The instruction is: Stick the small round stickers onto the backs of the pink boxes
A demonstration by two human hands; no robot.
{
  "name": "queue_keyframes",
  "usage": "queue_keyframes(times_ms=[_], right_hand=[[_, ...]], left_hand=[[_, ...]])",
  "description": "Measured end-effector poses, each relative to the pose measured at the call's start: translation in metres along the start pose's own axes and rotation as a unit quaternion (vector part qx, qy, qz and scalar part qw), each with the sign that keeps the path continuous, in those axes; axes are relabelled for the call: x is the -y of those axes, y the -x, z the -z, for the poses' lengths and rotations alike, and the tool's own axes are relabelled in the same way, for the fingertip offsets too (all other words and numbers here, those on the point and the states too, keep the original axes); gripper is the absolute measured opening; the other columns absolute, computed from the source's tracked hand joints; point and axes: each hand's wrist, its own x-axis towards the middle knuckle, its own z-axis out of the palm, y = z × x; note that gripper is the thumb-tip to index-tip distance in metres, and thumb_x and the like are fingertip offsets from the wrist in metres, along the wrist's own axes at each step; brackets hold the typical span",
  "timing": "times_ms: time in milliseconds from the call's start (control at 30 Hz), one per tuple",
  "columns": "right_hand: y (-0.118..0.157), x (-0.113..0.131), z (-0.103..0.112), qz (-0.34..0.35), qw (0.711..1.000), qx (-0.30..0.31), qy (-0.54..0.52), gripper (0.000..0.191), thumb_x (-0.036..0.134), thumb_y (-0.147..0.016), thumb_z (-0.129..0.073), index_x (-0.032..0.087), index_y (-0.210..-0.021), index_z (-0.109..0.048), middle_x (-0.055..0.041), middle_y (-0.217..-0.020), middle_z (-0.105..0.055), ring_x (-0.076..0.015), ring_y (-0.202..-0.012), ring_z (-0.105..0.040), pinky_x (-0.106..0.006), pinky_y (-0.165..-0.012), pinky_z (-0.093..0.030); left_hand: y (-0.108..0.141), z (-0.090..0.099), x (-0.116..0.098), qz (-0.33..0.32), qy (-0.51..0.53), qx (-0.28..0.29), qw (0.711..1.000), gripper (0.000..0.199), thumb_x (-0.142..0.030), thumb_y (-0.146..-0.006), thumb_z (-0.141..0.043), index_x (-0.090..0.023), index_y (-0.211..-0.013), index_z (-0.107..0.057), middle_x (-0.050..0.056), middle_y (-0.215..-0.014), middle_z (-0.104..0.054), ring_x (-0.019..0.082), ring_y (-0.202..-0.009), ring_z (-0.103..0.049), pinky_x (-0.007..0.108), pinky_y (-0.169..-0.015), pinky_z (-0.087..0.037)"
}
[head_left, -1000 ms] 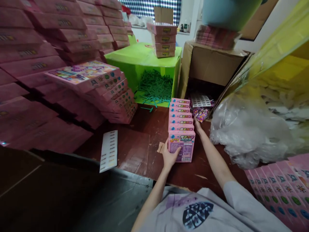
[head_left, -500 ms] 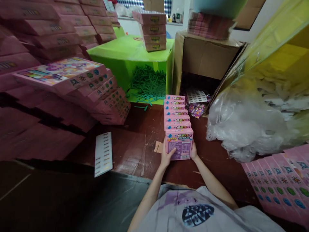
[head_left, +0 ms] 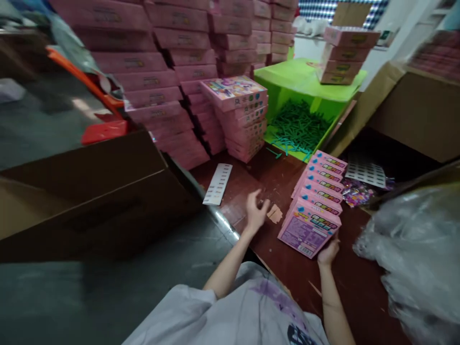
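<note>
A row of several pink boxes stands on the dark red table, one behind another. My right hand rests at the lower right edge of the nearest box, its fingers partly hidden behind it. To the left of the row, my left hand hovers over the table with its fingers apart and nothing in it. Beside that hand lies a torn tan scrap. A white sticker sheet lies near the table's left edge.
Tall stacks of pink boxes rise at the back left. Behind the row are a lime-green bin of green sticks and a cardboard box. Clear plastic bags lie right; an open carton is at left.
The view has swung to the left. My left hand has let go of the nearest pink box and moved left, its fingers now spread. My right hand has stayed at the box.
</note>
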Motion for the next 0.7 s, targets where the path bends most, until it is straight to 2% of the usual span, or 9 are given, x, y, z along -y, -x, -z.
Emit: queue_keyframes(times_ms=[67,133,233,300,433,500,567,633,700], right_hand=[[0.001,0.003,0.002,0.039,0.994,-0.098,-0.023,0.071,0.067,-0.088,-0.027,0.033,-0.149,-0.040,-0.0037,-0.155,-0.041,-0.0263,-0.150,-0.028,-0.048,-0.123,-0.029],[-0.001,0.004,0.003,0.071,0.984,-0.161,-0.034,0.071,0.059,-0.089,-0.034,0.026,-0.152,-0.036,-0.0089,-0.158,-0.036,-0.0282,-0.147,-0.035,-0.051,-0.120,-0.033],[-0.005,0.005,0.005,0.087,0.973,-0.214,-0.016,0.073,0.053,-0.091,-0.035,0.010,-0.150,-0.033,-0.0209,-0.155,-0.037,-0.0348,-0.141,-0.042,-0.062,-0.112,-0.038],[-0.005,0.013,0.007,0.129,0.955,-0.269,0.004,0.069,0.049,-0.089,-0.046,0.010,-0.146,-0.041,-0.0228,-0.148,-0.046,-0.0380,-0.134,-0.051,-0.065,-0.107,-0.042],[0.015,0.078,0.009,0.367,0.852,-0.354,0.118,0.053,0.031,-0.077,-0.075,0.020,-0.128,-0.062,-0.0175,-0.131,-0.061,-0.0405,-0.123,-0.058,-0.065,-0.103,-0.046],[0.036,0.135,0.003,0.487,0.809,-0.284,0.166,0.042,0.016,-0.076,-0.076,0.023,-0.118,-0.069,-0.0133,-0.118,-0.069,-0.0361,-0.108,-0.066,-0.057,-0.093,-0.055],[0.058,0.196,-0.009,0.542,0.808,-0.089,0.212,0.048,0.008,-0.077,-0.074,0.025,-0.121,-0.066,-0.0072,-0.108,-0.073,-0.0292,-0.100,-0.070,-0.047,-0.088,-0.059],[0.073,0.248,-0.026,0.569,0.784,0.059,0.241,0.037,0.014,-0.083,-0.073,0.024,-0.118,-0.066,-0.0069,-0.117,-0.071,-0.0276,-0.115,-0.066,-0.047,-0.104,-0.052],[0.077,0.280,-0.043,0.594,0.758,0.113,0.246,0.029,0.017,-0.086,-0.071,0.023,-0.114,-0.067,-0.0060,-0.119,-0.071,-0.0262,-0.121,-0.062,-0.049,-0.117,-0.040]], left_hand=[[-0.031,0.044,0.007,0.069,-0.158,-0.209,0.963,0.051,-0.042,-0.082,-0.064,-0.016,-0.125,-0.057,0.020,-0.137,-0.053,0.036,-0.135,-0.044,0.057,-0.115,-0.027],[-0.056,0.088,0.017,0.176,-0.229,-0.324,0.901,0.066,-0.037,-0.074,-0.072,-0.011,-0.131,-0.050,0.025,-0.139,-0.050,0.040,-0.133,-0.045,0.061,-0.109,-0.031],[-0.071,0.134,0.032,0.200,-0.216,-0.331,0.897,0.053,-0.024,-0.067,-0.076,-0.004,-0.113,-0.060,0.024,-0.114,-0.064,0.036,-0.109,-0.062,0.049,-0.096,-0.046],[-0.066,0.150,0.032,0.181,-0.199,-0.327,0.906,0.032,-0.022,-0.070,-0.072,-0.006,-0.097,-0.065,0.016,-0.096,-0.069,0.028,-0.091,-0.066,0.040,-0.087,-0.051],[-0.041,0.165,-0.003,0.069,-0.151,-0.345,0.924,0.022,-0.032,-0.080,-0.065,-0.012,-0.089,-0.069,0.007,-0.085,-0.070,0.019,-0.079,-0.065,0.030,-0.076,-0.052],[-0.026,0.167,-0.037,-0.065,-0.070,-0.360,0.928,0.025,-0.037,-0.076,-0.072,-0.014,-0.082,-0.070,0.004,-0.078,-0.069,0.016,-0.072,-0.065,0.028,-0.069,-0.052],[-0.011,0.164,-0.076,-0.178,0.006,-0.357,0.917,0.025,-0.039,-0.073,-0.076,-0.015,-0.075,-0.069,0.001,-0.072,-0.068,0.014,-0.063,-0.063,0.026,-0.060,-0.051],[0.003,0.153,-0.111,-0.254,0.045,-0.284,0.924,0.023,-0.036,-0.076,-0.075,-0.016,-0.068,-0.068,0.000,-0.066,-0.067,0.012,-0.054,-0.061,0.023,-0.051,-0.048],[0.018,0.136,-0.136,-0.297,0.054,-0.157,0.940,0.018,-0.031,-0.080,-0.073,-0.018,-0.068,-0.070,-0.001,-0.064,-0.068,0.010,-0.048,-0.058,0.020,-0.047,-0.046]])
